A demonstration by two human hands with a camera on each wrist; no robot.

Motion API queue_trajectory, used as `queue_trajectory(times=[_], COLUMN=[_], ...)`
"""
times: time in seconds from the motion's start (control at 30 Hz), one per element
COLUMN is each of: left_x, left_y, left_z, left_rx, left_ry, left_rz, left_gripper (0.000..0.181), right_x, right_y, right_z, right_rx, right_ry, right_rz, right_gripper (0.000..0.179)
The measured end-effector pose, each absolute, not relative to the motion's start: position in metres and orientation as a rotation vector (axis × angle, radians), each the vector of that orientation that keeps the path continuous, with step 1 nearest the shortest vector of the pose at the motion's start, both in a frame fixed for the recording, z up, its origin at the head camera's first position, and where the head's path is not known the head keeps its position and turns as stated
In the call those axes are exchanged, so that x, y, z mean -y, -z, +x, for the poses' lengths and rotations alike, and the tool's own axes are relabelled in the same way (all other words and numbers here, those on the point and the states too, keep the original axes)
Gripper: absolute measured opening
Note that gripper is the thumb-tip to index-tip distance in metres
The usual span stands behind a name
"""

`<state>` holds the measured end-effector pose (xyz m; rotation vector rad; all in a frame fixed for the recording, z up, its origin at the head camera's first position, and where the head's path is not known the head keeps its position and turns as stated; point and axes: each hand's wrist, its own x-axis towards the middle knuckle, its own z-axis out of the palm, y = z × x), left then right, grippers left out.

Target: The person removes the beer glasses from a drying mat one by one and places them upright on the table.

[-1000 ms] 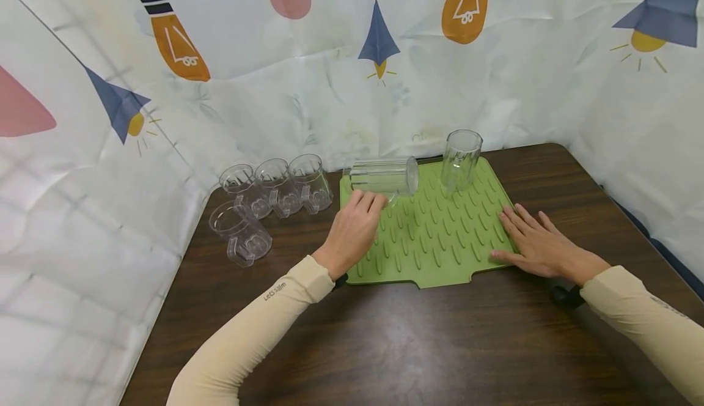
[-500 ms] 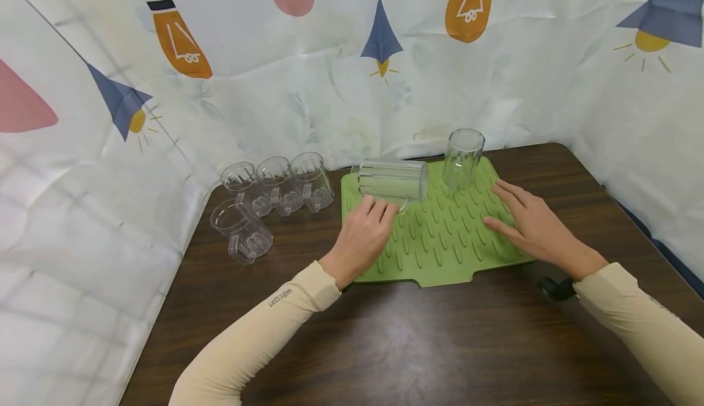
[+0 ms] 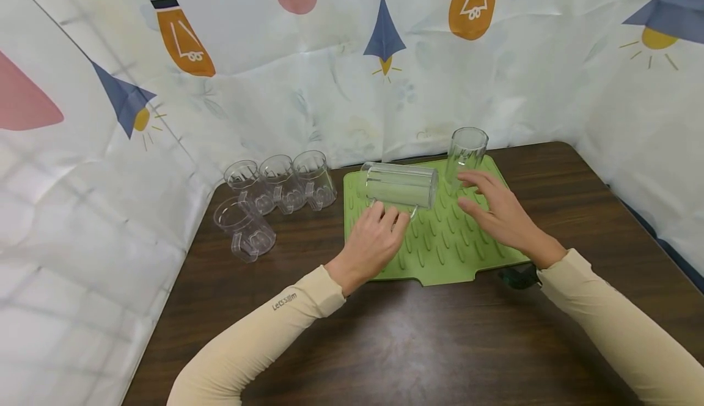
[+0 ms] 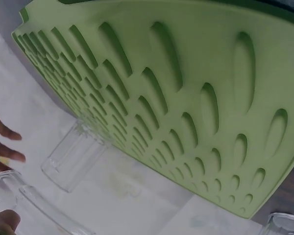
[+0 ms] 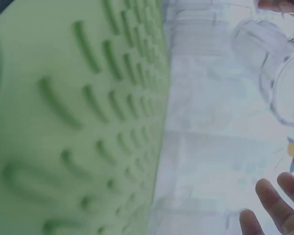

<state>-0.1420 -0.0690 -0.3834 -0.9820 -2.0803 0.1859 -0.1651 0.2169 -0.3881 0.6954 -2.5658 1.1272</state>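
In the head view my left hand (image 3: 373, 244) grips the handle of a clear mug (image 3: 400, 184). The mug lies sideways in the air over a green ridged drying mat (image 3: 440, 253). My right hand (image 3: 503, 213) hovers above the mat's right side, fingers apart and holding nothing, between the held mug and a standing clear glass (image 3: 466, 149). Whether that glass has a handle I cannot tell. The right wrist view shows the held mug (image 5: 274, 68) apart from my right fingers (image 5: 272, 196). In the left wrist view the standing glass (image 4: 72, 159) touches the mat's far side.
Several clear mugs with handles (image 3: 283, 183) stand at the back left of the dark wooden table (image 3: 407, 345), one (image 3: 247, 228) in front of the others. A white printed curtain (image 3: 330, 100) hangs close behind the table.
My left hand has carried the mug rightward and slightly nearer. My right hand has lifted off the mat's right edge and moved left toward the mug.
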Motion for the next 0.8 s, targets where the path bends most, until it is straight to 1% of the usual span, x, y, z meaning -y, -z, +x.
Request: queue_trajectory(times=[0.17, 0.33, 0.47, 0.63, 0.8], left_x=[0.068, 0.067, 0.066, 0.066, 0.066], left_y=[0.384, 0.384, 0.385, 0.386, 0.387], left_z=[-0.139, -0.137, -0.136, -0.134, -0.133], left_rx=[2.092, 2.091, 2.076, 2.059, 2.082], left_ry=[-0.227, -0.246, -0.248, -0.272, -0.289], left_rz=[-0.975, -0.973, -0.978, -0.983, -0.98], left_gripper=[0.013, 0.014, 0.013, 0.016, 0.014], right_x=[-0.201, -0.188, -0.181, -0.173, -0.168], right_y=[0.382, 0.378, 0.38, 0.385, 0.392], right_z=[-0.167, -0.169, -0.171, -0.175, -0.178], right_rx=[2.544, 2.516, 2.475, 2.407, 2.345], right_ry=[-1.338, -1.549, -1.659, -1.823, -1.935], right_rz=[0.731, 0.699, 0.661, 0.635, 0.644], right_gripper=[0.055, 0.057, 0.056, 0.06, 0.064])
